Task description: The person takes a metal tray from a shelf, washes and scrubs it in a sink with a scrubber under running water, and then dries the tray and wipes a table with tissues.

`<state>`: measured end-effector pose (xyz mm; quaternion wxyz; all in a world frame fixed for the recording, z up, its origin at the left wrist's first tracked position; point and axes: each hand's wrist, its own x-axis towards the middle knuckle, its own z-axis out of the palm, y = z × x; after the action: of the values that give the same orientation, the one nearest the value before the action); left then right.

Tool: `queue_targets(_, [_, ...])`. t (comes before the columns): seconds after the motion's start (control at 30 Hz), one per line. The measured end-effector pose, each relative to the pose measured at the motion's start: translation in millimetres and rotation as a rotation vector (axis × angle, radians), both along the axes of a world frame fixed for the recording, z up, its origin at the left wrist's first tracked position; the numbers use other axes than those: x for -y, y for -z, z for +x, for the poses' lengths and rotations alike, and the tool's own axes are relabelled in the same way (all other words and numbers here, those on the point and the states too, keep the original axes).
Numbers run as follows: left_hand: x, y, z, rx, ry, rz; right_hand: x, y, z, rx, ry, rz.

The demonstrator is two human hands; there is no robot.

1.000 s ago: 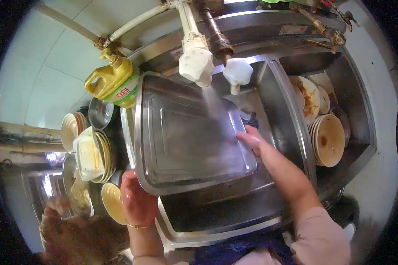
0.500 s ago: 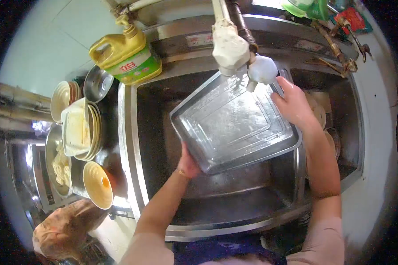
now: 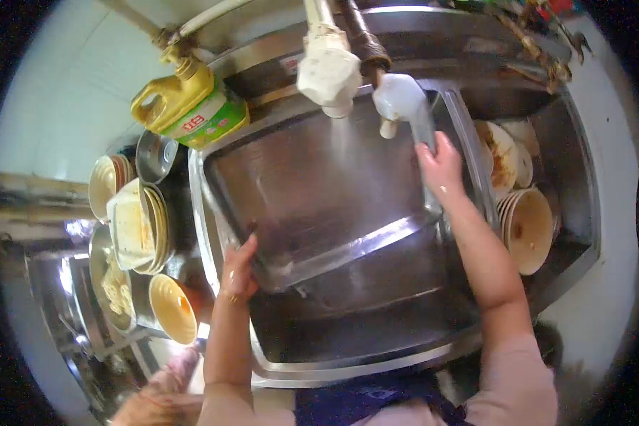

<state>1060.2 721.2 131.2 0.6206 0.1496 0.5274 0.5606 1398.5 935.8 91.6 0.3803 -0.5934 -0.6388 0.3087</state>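
- At 7 o'clock, another person's blurred hand (image 3: 181,366) sits just below a ribbed yellow bowl (image 3: 172,309); whether they touch, I cannot tell.
- The left hand (image 3: 240,272), at 8 o'clock, has its grip closed on the near left corner of the metal tray (image 3: 298,192). The skin looks wet, so the thin edge could slip.
- The right hand (image 3: 444,170), between 2 and 3 o'clock, has its grip closed on the tray's right edge, near the bluish-white tap (image 3: 399,96); a careless swing could knock tray or knuckles against it.
- The tray lies mid-view, tilted over the large basin of the sink (image 3: 376,370), under a spray of water (image 3: 341,142). A steeper tilt toward the body could send water over the front rim. It is broad and rectangular, with a shiny lip.
- The sink is dull steel, square-cornered.
- At 9 o'clock, a squarish pale dish (image 3: 131,238) leans against stacked round plates (image 3: 160,238); all look smooth, so a bump could set them sliding.
- At 3 o'clock, nested cream bowls (image 3: 529,231) lie on their side near sauce-smeared crockery (image 3: 503,160).
- At 10 o'clock stands a yellow plastic jug (image 3: 192,110), green-labelled.
- At 12 o'clock, a chunky, faceted off-white tap (image 3: 330,74) pours.
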Motion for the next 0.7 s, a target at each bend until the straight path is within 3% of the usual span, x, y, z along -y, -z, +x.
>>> queue_targets(0.1, [10.9,-57.4,22.3,-0.296,-0.09,0.142,1.0,58.5,-34.7,-0.151,0.087,-0.146])
queue_targets(0.13, [16.2,-62.0,27.8,-0.415,-0.115,0.158,9.8,48.9,-53.0,-0.283,0.134,-0.171])
queue_targets(0.23, [33.2,-75.7,43.9,-0.748,-0.113,0.153,6.2,113.0,-81.9,-0.478,0.206,-0.277])
queue_targets(0.3, [34.0,-73.9,55.2,-0.766,-0.207,0.252,10.9,118.5,-95.4,-0.618,0.175,-0.213])
queue_targets(0.33, [35.7,-71.9,61.2,-0.775,-0.258,0.298,12.3,119.3,-94.9,-0.461,0.154,-0.325])
queue_targets(0.43, [51.0,-49.7,79.0,-0.685,-0.482,0.26,31.5,132.7,-104.4,-0.405,0.154,-0.408])
queue_targets(0.47, [58.5,-39.1,80.9,-0.721,-0.457,0.2,39.9,130.7,-108.3,-0.835,0.174,-0.653])
queue_targets(0.5, [66.6,-19.1,84.6,-0.787,-0.458,0.217,51.5,127.7,-122.0,-1.128,0.302,-0.643])
queue_targets(0.53, [72.8,5.5,91.1,-0.852,-0.456,0.236,64.5,112.0,-129.6,-1.046,0.369,-0.812])
queue_targets(0.6, [59.4,15.7,111.4,-0.921,-0.445,0.297,120.4,83.1,-150.2,-0.673,0.256,-0.682])
queue_targets(0.63, [46.8,8.1,116.0,-0.868,-0.446,0.333,148.7,87.0,-158.5,-0.91,0.102,-0.714])
queue_targets(0.7, [26.1,-9.3,126.5,-0.758,-0.463,0.41,200.7,62.7,-176.5,-1.139,0.166,-0.633])
